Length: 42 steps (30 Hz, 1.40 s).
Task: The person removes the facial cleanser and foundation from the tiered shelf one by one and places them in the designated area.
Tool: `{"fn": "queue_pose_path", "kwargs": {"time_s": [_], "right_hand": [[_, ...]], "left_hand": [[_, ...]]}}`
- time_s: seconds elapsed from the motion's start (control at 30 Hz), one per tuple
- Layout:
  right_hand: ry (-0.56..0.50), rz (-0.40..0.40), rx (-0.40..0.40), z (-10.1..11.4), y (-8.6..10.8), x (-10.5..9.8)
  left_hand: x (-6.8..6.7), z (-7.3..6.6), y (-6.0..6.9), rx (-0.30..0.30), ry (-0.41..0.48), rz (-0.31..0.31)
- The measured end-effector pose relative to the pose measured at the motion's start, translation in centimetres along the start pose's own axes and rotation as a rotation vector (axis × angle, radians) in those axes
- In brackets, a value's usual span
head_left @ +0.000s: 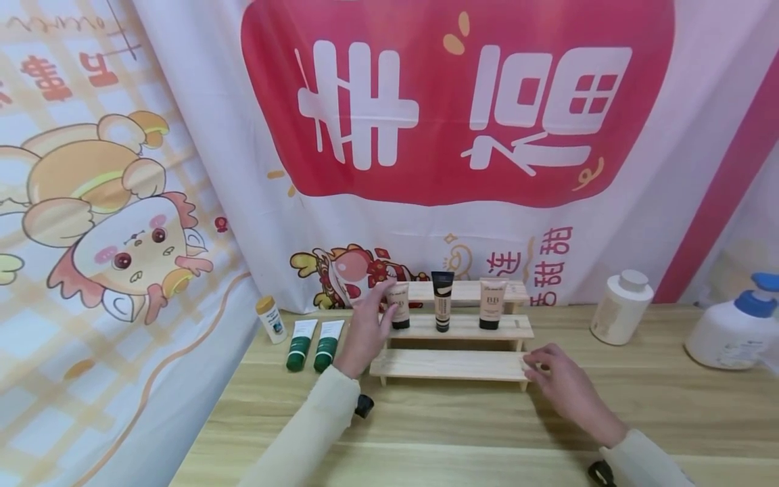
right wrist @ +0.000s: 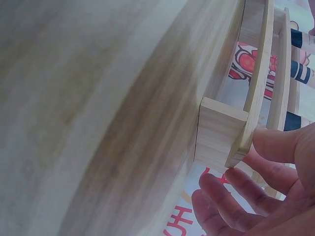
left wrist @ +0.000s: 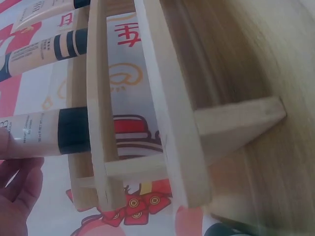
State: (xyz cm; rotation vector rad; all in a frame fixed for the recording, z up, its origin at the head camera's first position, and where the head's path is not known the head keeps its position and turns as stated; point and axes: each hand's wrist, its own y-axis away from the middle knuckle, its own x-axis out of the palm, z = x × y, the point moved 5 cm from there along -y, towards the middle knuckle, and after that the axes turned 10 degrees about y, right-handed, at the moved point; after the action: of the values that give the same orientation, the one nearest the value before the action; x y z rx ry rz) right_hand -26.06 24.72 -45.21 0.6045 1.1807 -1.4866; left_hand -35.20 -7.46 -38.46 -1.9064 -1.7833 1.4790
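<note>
A three-step wooden rack (head_left: 447, 364) stands on the table by the back curtain. On its middle step three tubes stand caps down: a beige BB cream tube (head_left: 399, 304) at the left, a black-and-beige tube (head_left: 443, 301) in the middle and another BB cream tube (head_left: 491, 303) at the right. My left hand (head_left: 368, 331) holds the left BB cream tube between thumb and fingers; its dark cap (left wrist: 74, 130) meets the step. At the right end of the lowest step, my right hand (head_left: 566, 385) grips the board's end (right wrist: 238, 150), with curled fingers beside it.
Two green-and-white tubes (head_left: 298, 345) and a small yellow-capped bottle (head_left: 270, 319) stand left of the rack. At the right are a white capped bottle (head_left: 621, 308) and a blue-topped pump bottle (head_left: 733, 331). A printed curtain (head_left: 438, 233) hangs behind.
</note>
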Motion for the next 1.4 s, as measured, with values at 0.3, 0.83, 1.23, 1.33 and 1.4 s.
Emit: {"fn": "queue_pose_path", "kwargs": {"time_s": [0.3,0.83,1.23,1.33,1.4], "right_hand": [[0.004,0.007,-0.005,0.2,-0.1,0.2],[0.021,0.023,0.008,-0.4,0.3,0.4],[0.022,0.0,-0.016,-0.2,-0.1,0.1],[0.022,0.0,-0.02,-0.1,-0.2,0.0],[0.025,0.001,-0.024,0.0,-0.3,0.0]], "left_hand": [[-2.8,-0.9,2.1,-0.029,0.026,-0.058],[-8.3,-0.7,8.5,-0.147,-0.04,0.078],[-5.8,3.2,13.3,-0.567,0.092,0.486],[-5.4,3.6,13.7,-0.616,0.086,0.475],[-5.2,3.8,13.8,-0.639,0.057,0.463]]}}
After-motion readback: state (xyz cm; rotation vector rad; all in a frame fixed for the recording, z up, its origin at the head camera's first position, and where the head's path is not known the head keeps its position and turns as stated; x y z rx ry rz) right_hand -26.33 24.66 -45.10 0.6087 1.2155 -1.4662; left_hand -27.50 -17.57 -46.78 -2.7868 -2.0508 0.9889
